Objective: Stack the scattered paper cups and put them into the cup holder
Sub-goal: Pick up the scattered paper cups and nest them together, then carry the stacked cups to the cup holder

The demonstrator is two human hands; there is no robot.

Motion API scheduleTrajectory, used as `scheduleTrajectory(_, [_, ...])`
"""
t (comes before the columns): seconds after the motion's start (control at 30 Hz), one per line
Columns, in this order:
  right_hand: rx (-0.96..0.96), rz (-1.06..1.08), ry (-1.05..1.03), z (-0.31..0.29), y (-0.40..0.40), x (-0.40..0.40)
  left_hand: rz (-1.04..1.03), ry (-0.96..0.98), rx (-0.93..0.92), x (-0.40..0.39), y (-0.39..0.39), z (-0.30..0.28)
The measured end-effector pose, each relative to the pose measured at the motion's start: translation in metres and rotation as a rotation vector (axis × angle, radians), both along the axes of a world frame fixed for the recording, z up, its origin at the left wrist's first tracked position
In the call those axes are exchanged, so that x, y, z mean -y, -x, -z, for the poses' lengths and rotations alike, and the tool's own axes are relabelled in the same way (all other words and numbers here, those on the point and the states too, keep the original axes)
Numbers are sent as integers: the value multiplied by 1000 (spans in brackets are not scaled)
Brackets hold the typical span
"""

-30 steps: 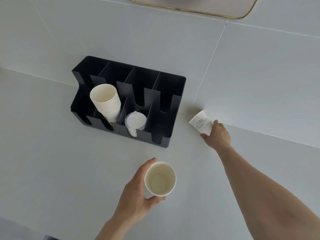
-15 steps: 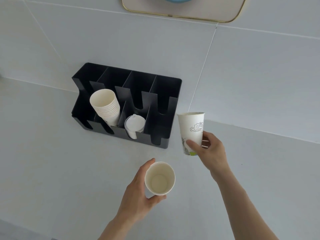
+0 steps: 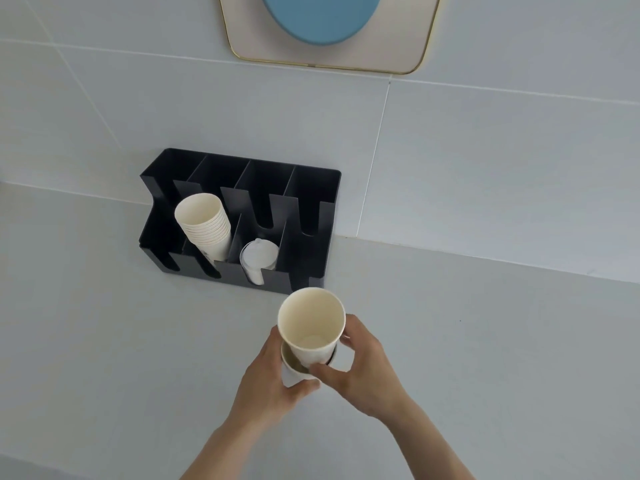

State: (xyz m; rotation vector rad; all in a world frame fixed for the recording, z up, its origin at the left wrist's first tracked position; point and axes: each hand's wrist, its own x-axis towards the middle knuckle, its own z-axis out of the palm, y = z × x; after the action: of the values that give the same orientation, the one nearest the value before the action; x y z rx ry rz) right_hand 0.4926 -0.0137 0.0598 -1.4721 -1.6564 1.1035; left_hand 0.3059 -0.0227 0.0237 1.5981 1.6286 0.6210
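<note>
Progress: a stack of paper cups (image 3: pixel 207 230) already leans in the black cup holder (image 3: pixel 311 188); no loose cups show on the counter (image 3: pixel 104 341).
Left hand (image 3: pixel 266 379): wrapped around the lower cup (image 3: pixel 289 374).
Right hand (image 3: pixel 360 368): fingers pinching the upper cup (image 3: pixel 311 323), partly nested inside the lower.
Remaining: seat the pair, then load into the holder just beyond.

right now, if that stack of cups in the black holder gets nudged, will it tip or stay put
The stack of paper cups already leans left, so a nudge would probably shift it further. The holder's dividers flank it closely and would likely catch it. Thin empty paper looks light, so it should move easily.
</note>
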Motion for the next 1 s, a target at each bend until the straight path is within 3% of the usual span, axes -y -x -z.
scheduleTrajectory(0.13, [31,-52,76,7,-9,5,6,37,37,4,6,-6])
scheduleTrajectory(0.3, [-68,23,242,1,-25,8,-24,185,180,10,30,-19])
scheduleTrajectory(0.5, [-139,177,460,-12,-24,-7,-252,443,355,-4,39,-51])
scheduleTrajectory(0.6, [-137,155,518,-14,-20,-14,-323,519,374,-16,30,-63])
scheduleTrajectory(1.0, [-91,170,521,-7,-11,-23,-369,581,378,-35,11,-66])
